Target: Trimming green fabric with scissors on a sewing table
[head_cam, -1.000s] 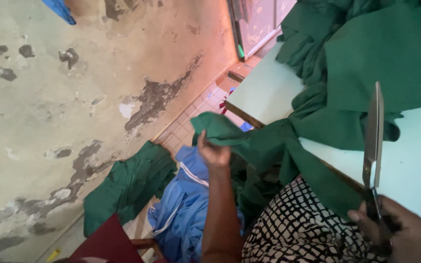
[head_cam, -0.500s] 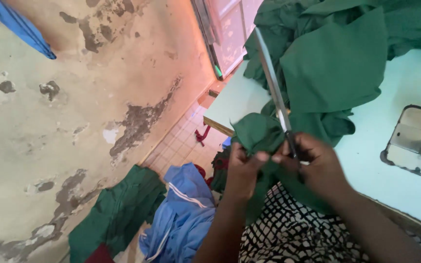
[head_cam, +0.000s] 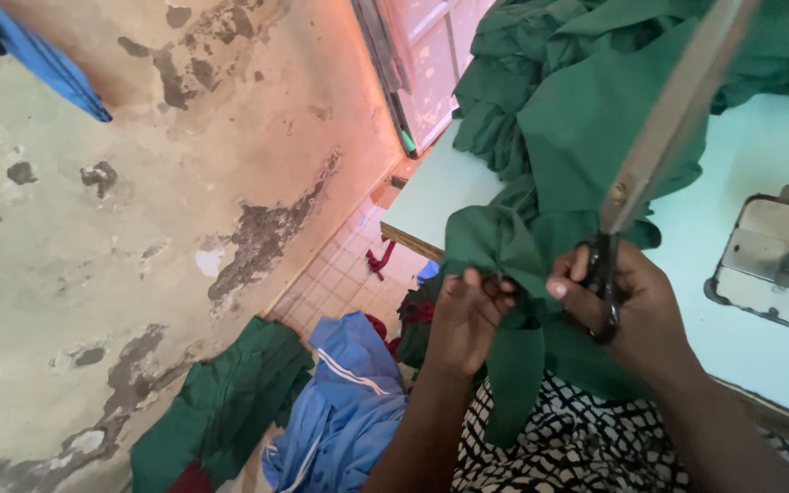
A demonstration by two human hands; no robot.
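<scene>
Two heaps of cloth lie on the tiled floor (head_cam: 340,283) below the stained wall (head_cam: 139,237): a dark green bundle (head_cam: 221,402) and, just beside it, a blue garment with a white stripe (head_cam: 344,402). Up on the pale sewing table (head_cam: 741,301) a big mound of green fabric (head_cam: 577,100) spills toward the near edge, and the metal plate of a sewing machine (head_cam: 773,274) sits off to the right. Between the hands hangs the green cloth piece (head_cam: 504,274), bunched at the top and trailing down in a strip over the black-and-white patterned lap (head_cam: 577,438). Left hand (head_cam: 468,315) is closed, pinching a fold of that cloth. Right hand (head_cam: 627,306) is wrapped through the black handles of the long scissors (head_cam: 659,137), blades pointing up and away over the mound; they look shut, though blur makes that hard to call. Both hands are close together, just off the table's edge.
</scene>
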